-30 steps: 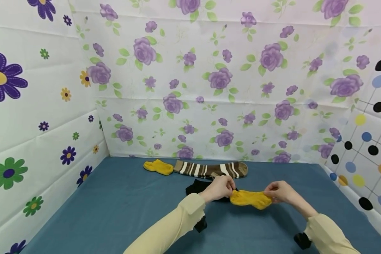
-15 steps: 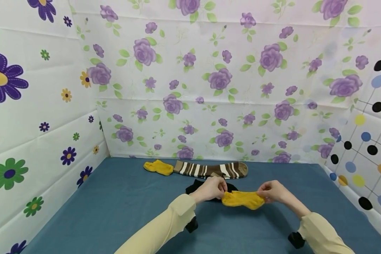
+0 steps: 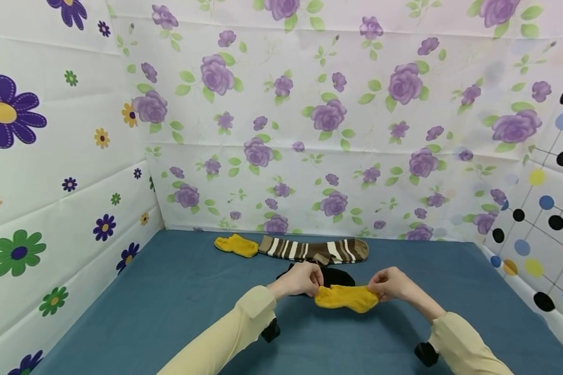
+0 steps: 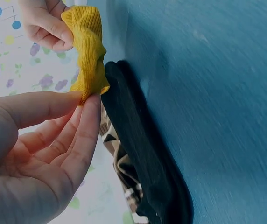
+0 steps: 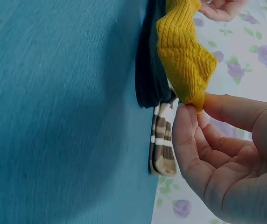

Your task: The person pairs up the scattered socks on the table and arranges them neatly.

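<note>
A yellow ribbed sock [image 3: 346, 298] is stretched between my two hands, held up over the blue cloth. My left hand [image 3: 298, 279] pinches one end between thumb and fingertips. At the opposite end, my right hand [image 3: 390, 284] pinches the sock in the same manner. Just behind it lies a black sock [image 3: 339, 277], partly hidden by my left hand and the yellow sock. In the left wrist view the black sock [image 4: 138, 135] stretches out long beside the held one.
A second yellow sock [image 3: 236, 245] lies at the back left of the blue-covered table [image 3: 192, 312]. Beside it stretches a brown-and-white striped sock [image 3: 305, 250], behind the black one. Floral sheets [image 3: 272, 104] wall in the back and sides.
Both hands have moved left together with the yellow sock stretched between them. More of the black sock's right end now shows. The socks on the table lie as before.
</note>
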`<state>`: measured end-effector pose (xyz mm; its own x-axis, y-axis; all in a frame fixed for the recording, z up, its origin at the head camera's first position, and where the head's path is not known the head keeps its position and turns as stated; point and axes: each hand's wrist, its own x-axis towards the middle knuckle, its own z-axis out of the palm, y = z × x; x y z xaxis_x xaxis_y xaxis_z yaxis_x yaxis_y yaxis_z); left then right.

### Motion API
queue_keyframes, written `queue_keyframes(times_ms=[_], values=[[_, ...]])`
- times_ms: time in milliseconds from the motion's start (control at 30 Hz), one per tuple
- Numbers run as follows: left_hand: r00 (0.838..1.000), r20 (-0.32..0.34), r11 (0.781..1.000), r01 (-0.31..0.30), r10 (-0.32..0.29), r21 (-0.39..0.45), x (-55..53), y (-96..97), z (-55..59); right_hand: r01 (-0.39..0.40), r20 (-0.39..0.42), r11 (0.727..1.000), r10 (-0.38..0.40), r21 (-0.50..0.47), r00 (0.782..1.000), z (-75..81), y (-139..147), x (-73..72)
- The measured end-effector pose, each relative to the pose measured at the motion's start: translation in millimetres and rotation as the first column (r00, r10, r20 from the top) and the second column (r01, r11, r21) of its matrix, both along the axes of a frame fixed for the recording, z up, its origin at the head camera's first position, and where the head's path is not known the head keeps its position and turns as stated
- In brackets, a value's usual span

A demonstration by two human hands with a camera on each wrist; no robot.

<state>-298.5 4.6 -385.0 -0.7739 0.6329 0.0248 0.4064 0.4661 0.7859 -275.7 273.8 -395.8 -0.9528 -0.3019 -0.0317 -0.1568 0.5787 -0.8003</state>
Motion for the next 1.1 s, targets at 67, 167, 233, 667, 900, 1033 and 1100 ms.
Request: queue_keyframes(times_ms=[67,167,233,667,900,1033,1100], values=[[1.000,0.007,1.000,-0.001,0.001,-0.010,-0.4,-3.3,-0.3,-0.006,0.001,1.000,0.006,0.001,1.000,-0.9,-3.2,-0.5],[1.000,0.024,1.000,0.000,0.001,-0.028,-0.2,-8.8,-0.7,-0.013,0.001,1.000,0.013,0.010,1.000,-3.1,-8.7,-1.4],[0.999,0.035,0.999,0.005,-0.004,-0.041,0.0,-12.6,-0.8,-0.013,0.003,1.000,0.013,0.017,1.000,-4.5,-12.4,-1.8],[0.997,0.077,0.996,0.022,-0.015,-0.082,0.3,-32.2,-1.6,-0.047,0.023,0.999,0.047,0.009,0.999,-6.3,-35.1,-0.7],[0.993,0.106,0.991,0.065,-0.053,-0.115,-0.6,-40.9,-2.8,-0.073,0.030,0.997,0.073,0.008,0.997,-8.8,-43.8,0.3],[0.989,0.136,0.990,0.072,-0.055,-0.122,-1.1,-44.2,-4.4,-0.096,0.035,0.995,0.096,0.001,0.995,-11.5,-47.8,1.5],[0.988,0.144,0.990,0.069,-0.051,-0.126,-1.1,-45.3,-5.4,-0.096,0.038,0.995,0.096,0.003,0.995,-12.8,-49.6,1.8]])
